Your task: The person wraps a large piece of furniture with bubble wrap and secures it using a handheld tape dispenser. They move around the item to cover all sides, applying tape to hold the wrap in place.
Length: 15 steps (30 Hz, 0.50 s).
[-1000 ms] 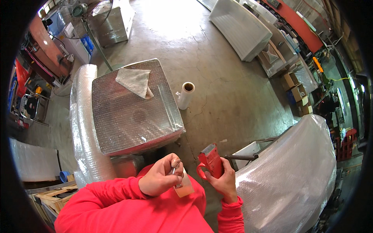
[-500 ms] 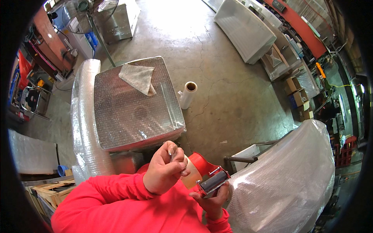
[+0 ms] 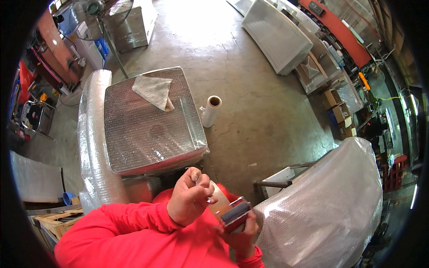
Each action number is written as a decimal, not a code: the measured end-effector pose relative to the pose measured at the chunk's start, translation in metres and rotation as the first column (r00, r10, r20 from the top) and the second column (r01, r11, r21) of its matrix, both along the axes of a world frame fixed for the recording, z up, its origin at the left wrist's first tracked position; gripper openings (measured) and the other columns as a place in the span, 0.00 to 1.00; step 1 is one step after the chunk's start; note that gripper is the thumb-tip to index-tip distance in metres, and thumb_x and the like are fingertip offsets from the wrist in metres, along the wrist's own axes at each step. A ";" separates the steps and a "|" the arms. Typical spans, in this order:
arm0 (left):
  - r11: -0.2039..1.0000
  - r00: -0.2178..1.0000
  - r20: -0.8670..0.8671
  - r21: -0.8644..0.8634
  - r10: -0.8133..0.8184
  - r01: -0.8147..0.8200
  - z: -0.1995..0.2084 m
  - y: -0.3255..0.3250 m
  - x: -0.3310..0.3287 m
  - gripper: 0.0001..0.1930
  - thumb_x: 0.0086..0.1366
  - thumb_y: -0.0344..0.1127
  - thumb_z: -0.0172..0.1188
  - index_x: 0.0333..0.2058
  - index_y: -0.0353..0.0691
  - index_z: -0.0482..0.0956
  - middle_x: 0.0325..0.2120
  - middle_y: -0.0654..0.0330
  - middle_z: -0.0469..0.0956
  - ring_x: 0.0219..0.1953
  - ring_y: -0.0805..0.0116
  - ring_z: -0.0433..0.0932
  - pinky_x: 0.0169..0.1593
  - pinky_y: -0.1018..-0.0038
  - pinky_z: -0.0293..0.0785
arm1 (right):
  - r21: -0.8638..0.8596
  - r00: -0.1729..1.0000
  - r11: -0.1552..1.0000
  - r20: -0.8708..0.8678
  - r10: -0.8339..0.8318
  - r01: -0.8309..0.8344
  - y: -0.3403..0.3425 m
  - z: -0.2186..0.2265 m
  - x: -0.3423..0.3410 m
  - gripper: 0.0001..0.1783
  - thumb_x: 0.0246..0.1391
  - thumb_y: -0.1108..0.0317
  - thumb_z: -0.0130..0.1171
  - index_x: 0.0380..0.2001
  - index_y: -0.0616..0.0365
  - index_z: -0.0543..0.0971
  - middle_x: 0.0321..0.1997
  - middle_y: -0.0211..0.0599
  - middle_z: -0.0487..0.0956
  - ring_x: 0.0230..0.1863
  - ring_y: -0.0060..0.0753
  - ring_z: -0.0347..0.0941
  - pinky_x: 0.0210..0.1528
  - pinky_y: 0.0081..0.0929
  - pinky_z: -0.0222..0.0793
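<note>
Concrete floor — film roll beyond hands.

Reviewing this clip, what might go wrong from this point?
The left grip seems to pinch a small shiny piece, mostly hidden, which might drop. The red dispenser is held tilted in the right grip, so it could slip. The film roll stands on end beside the wrapped box and might tip over if bumped.
</note>
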<state>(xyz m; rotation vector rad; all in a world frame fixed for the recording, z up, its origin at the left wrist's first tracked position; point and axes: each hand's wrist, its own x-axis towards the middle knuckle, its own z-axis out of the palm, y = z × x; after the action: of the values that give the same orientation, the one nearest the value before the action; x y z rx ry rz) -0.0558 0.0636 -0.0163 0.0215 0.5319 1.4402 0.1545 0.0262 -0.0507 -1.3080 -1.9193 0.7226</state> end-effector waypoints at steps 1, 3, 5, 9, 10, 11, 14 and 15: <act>1.000 1.000 0.012 0.011 -0.008 0.008 -0.004 0.001 0.002 0.19 0.59 0.14 0.53 0.37 0.52 0.65 0.27 0.69 0.63 0.30 0.73 0.66 0.37 0.70 0.67 | 0.016 0.998 1.000 -0.052 0.025 -0.024 -0.001 -0.004 -0.002 0.54 0.34 0.49 0.86 0.58 0.67 0.68 0.48 0.52 0.82 0.45 0.45 0.85 0.44 0.36 0.82; 0.999 0.998 0.053 0.016 -0.046 0.045 -0.009 -0.002 0.004 0.19 0.59 0.14 0.53 0.37 0.51 0.64 0.28 0.69 0.63 0.30 0.72 0.67 0.37 0.69 0.68 | 0.051 0.985 0.996 -0.153 0.075 -0.068 -0.003 -0.011 -0.004 0.54 0.33 0.51 0.87 0.59 0.66 0.68 0.48 0.51 0.82 0.46 0.44 0.84 0.44 0.36 0.82; 0.994 0.988 0.110 0.009 -0.106 0.106 -0.012 -0.006 0.004 0.20 0.58 0.13 0.53 0.38 0.50 0.62 0.30 0.68 0.64 0.31 0.72 0.68 0.38 0.67 0.71 | 0.048 0.985 0.999 -0.172 0.013 -0.005 -0.007 -0.027 -0.005 0.52 0.32 0.54 0.87 0.58 0.63 0.69 0.48 0.49 0.82 0.45 0.43 0.84 0.44 0.36 0.81; 0.947 0.924 -0.282 0.113 -0.259 0.300 -0.007 -0.007 -0.001 0.19 0.57 0.12 0.53 0.36 0.46 0.60 0.30 0.69 0.63 0.32 0.79 0.66 0.36 0.77 0.67 | 0.069 0.987 0.995 -0.139 0.086 -0.077 0.001 -0.035 0.005 0.50 0.30 0.55 0.87 0.55 0.59 0.70 0.45 0.46 0.82 0.42 0.41 0.84 0.42 0.34 0.81; 0.918 0.873 -0.383 0.128 -0.303 0.375 0.003 -0.007 -0.007 0.19 0.56 0.12 0.53 0.36 0.44 0.59 0.30 0.69 0.62 0.32 0.81 0.63 0.35 0.80 0.64 | 0.043 0.983 0.991 -0.126 0.132 -0.128 0.000 -0.036 0.010 0.50 0.29 0.55 0.88 0.55 0.59 0.70 0.44 0.46 0.82 0.41 0.41 0.84 0.41 0.34 0.81; 0.895 0.845 -0.438 0.169 -0.307 0.412 0.003 -0.009 -0.010 0.18 0.56 0.13 0.54 0.36 0.44 0.59 0.30 0.69 0.61 0.31 0.81 0.62 0.34 0.80 0.63 | 0.016 0.977 0.984 -0.115 0.181 -0.180 -0.001 -0.037 0.012 0.50 0.29 0.55 0.88 0.54 0.59 0.70 0.43 0.45 0.83 0.41 0.41 0.84 0.41 0.33 0.81; 0.801 0.758 -0.593 0.296 -0.273 0.520 -0.002 -0.016 -0.013 0.16 0.57 0.17 0.55 0.36 0.41 0.59 0.27 0.68 0.60 0.29 0.79 0.60 0.31 0.76 0.62 | 0.056 0.980 0.984 -0.101 0.174 -0.169 -0.007 -0.032 0.016 0.50 0.29 0.57 0.86 0.54 0.61 0.68 0.45 0.44 0.82 0.41 0.39 0.84 0.43 0.32 0.80; 0.789 0.709 -0.662 0.289 -0.243 0.541 0.001 -0.016 -0.016 0.15 0.57 0.17 0.55 0.36 0.41 0.60 0.27 0.67 0.61 0.29 0.78 0.61 0.31 0.76 0.62 | 0.053 0.981 0.986 -0.108 0.161 -0.156 -0.008 -0.032 0.016 0.50 0.30 0.58 0.85 0.55 0.62 0.67 0.46 0.44 0.81 0.42 0.39 0.83 0.44 0.32 0.80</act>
<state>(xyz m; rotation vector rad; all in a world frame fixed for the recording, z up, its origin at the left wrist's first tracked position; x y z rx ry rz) -0.0713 0.0478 -0.0155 0.9695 0.6251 1.0615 0.1708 0.0178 -0.0825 -1.0735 -1.9519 0.8109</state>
